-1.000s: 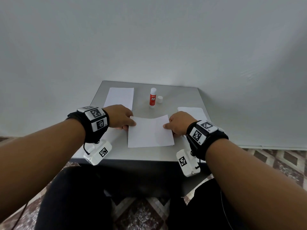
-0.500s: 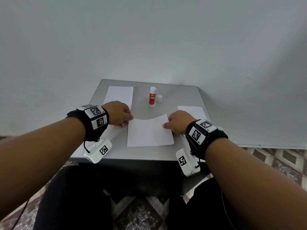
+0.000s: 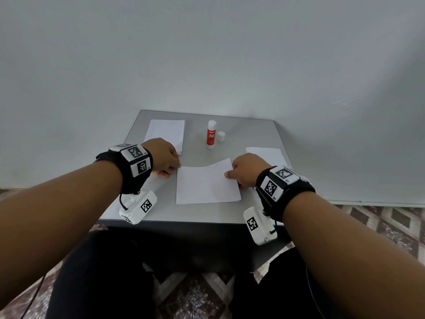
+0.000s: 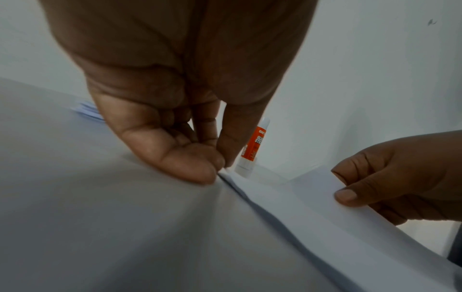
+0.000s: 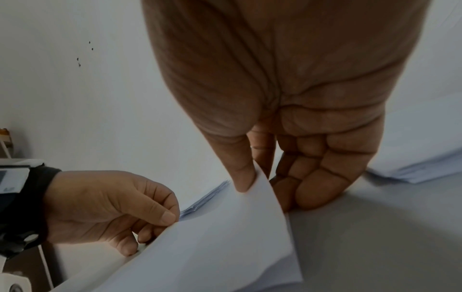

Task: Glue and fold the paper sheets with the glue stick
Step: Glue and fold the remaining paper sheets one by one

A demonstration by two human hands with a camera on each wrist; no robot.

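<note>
Grey table (image 3: 250, 134) in the centre of the head view, white wall behind. A white paper sheet (image 3: 207, 184) lies mid-table, its far part folded up and sagging in the middle. Left hand (image 3: 164, 157) pinches the sheet's far left corner, thumb and fingers curled on it; the left wrist view shows the fingertips (image 4: 220, 162) meeting right at the paper edge. Right hand (image 3: 245, 169) pinches the far right corner, thumb (image 5: 243, 177) on top, fingers curled below. Both corners are raised off the table.

Glue stick (image 3: 211, 134) stands upright in the upper middle of the table, uncapped, red label. Its white cap (image 3: 221, 136) sits just beside it on the right. A stack of paper (image 3: 165, 132) lies at upper left, partly behind the left hand. Another paper pile (image 3: 266, 154) lies at right, just beyond the right hand.
</note>
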